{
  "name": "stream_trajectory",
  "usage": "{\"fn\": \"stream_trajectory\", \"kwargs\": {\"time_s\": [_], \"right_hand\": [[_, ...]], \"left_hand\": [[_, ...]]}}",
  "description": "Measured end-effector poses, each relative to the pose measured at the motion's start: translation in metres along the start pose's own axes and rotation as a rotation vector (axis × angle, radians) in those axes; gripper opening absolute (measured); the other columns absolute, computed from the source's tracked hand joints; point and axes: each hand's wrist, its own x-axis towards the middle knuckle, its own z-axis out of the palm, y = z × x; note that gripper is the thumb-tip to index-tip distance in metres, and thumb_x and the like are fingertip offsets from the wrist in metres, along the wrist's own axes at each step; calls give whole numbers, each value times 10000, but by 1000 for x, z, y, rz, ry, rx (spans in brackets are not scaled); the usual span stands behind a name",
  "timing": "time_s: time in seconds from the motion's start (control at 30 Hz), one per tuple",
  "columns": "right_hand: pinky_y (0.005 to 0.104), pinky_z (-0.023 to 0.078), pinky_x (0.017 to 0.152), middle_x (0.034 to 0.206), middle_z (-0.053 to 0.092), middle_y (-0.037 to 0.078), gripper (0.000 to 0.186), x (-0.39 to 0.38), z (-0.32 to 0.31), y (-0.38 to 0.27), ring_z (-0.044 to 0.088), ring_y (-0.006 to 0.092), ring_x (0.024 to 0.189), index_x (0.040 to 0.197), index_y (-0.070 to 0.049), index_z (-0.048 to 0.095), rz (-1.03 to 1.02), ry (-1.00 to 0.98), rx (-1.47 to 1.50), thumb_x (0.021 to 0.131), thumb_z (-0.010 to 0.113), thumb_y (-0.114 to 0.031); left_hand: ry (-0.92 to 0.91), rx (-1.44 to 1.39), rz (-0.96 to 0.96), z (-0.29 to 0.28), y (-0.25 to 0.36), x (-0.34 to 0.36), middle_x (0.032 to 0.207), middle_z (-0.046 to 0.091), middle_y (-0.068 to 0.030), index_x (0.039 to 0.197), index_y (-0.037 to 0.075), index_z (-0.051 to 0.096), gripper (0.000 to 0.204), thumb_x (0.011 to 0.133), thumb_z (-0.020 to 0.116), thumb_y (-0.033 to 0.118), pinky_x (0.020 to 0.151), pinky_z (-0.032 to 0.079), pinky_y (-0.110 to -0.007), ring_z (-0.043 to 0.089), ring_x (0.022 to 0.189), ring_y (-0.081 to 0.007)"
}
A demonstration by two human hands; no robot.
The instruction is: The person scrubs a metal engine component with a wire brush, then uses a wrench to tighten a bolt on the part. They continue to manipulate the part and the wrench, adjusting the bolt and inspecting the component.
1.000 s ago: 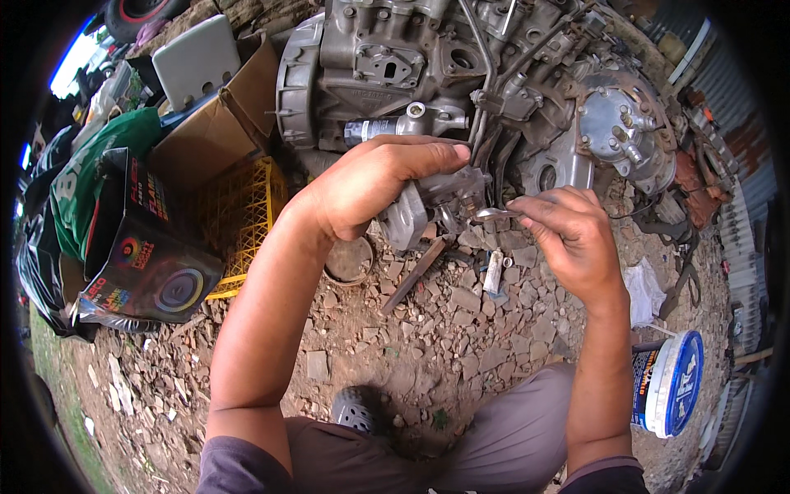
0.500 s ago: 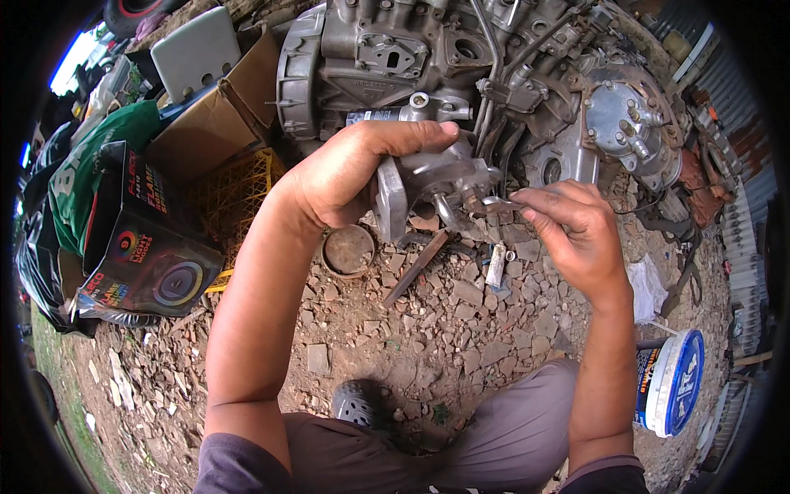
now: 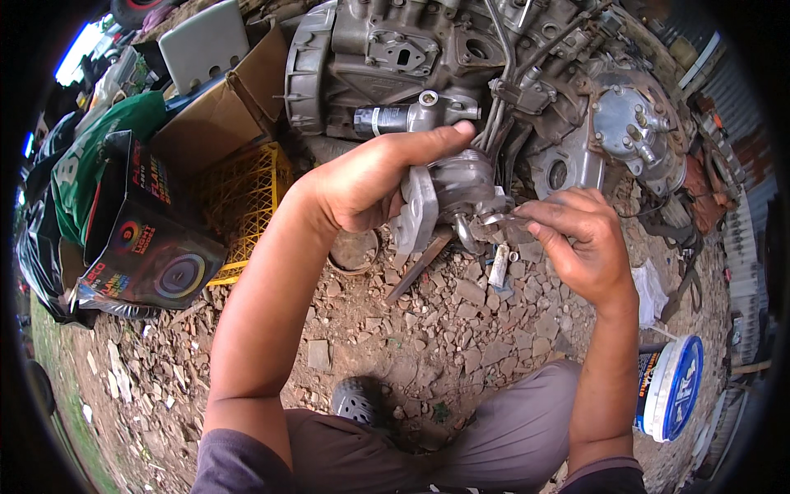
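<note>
Grey metal, dull and cast, makes up the flanged part (image 3: 457, 185) that I am watching, held in the air above the ground, just this side of a big engine (image 3: 362, 78). My left hand (image 3: 362, 181) has its fingers closed around the part's left and upper side, the thumb lying along the top. My right hand (image 3: 580, 239) pinches a small shiny metal tool (image 3: 496, 219) between thumb and fingers, its end up against the part's right side; from here I cannot tell how it seats there.

Beneath the part, I see a thin brown bar (image 3: 420, 267) lying on stony ground (image 3: 354, 317), between a round shallow lid (image 3: 355, 251) and a white tube (image 3: 498, 267). A dark cylinder (image 3: 383, 121) sits against the engine, behind my left wrist.

Farther left, a yellow crate (image 3: 255, 198) stands beside a black printed box (image 3: 164, 239), with a green bag (image 3: 107, 152) behind that and an open cardboard box (image 3: 193, 128) above the crate. Off to my right, a bucket (image 3: 661, 387) with a blue lid lies tilted near my forearm.
</note>
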Motion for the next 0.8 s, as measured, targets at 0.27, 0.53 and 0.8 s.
{"fn": "stream_trajectory", "kwargs": {"time_s": [0.27,0.53,0.8], "right_hand": [[304,478,617,782,702,115,192,-2,3,1,634,163,664,1053,12,753,200,154,310,877,712,-52],[294,525,692,886,744,148,201,-2,10,0,694,173,760,1083,29,740,248,243,254,914,704,-73],[290,542,768,942,764,146,234,-6,22,-9,696,135,839,1123,33,724,410,249,406,930,705,-97]], "left_hand": [[-381,-64,309,-32,-11,9,1482,443,-238,1549,61,224,1061,801,749,601,983,573,-457,586,1258,-327],[-122,37,383,-1,-7,11,1214,635,-122,1370,5,504,621,962,592,465,816,584,-365,654,1017,-206],[232,156,369,14,-9,23,1232,645,-114,1344,18,558,724,987,377,622,930,509,-394,619,1090,-202]]}}
